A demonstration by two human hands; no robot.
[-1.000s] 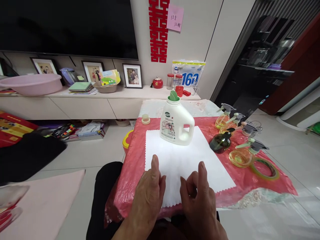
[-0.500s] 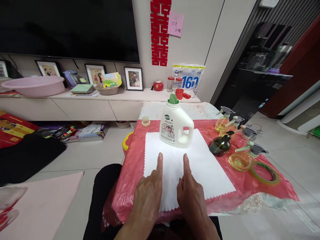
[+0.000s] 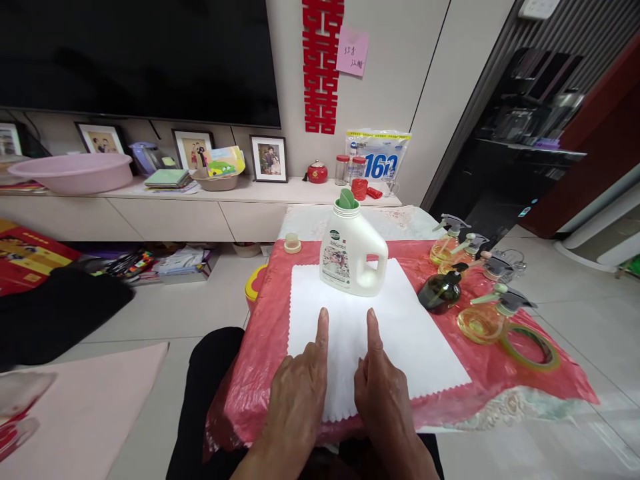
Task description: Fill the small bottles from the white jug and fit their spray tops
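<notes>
A white detergent jug [image 3: 352, 250] with a green spout in its neck stands upright on a white cloth [image 3: 415, 347] with scalloped edges. Its handle faces right. My left hand [image 3: 298, 383] is over the near left part of the cloth, index finger stretched toward the jug and the other fingers curled under. To its right, my right hand [image 3: 381, 387] points the same way, apart from the left. Both hold nothing, and neither fingertip touches the jug. A pale cap [image 3: 293, 243] sits on the red plastic cover [image 3: 265, 347], left of the jug.
Several spray bottles [image 3: 484, 319], a dark pump bottle [image 3: 441, 291] and a roll of tape [image 3: 529, 347] line the table's right side. Behind the table, a low cabinet [image 3: 175, 217] bears a pink basin [image 3: 75, 173], framed photos and a white bag [image 3: 379, 155].
My left hand has shifted slightly to the right, its index fingertip a little nearer the right one. My right hand and the jug look unchanged.
</notes>
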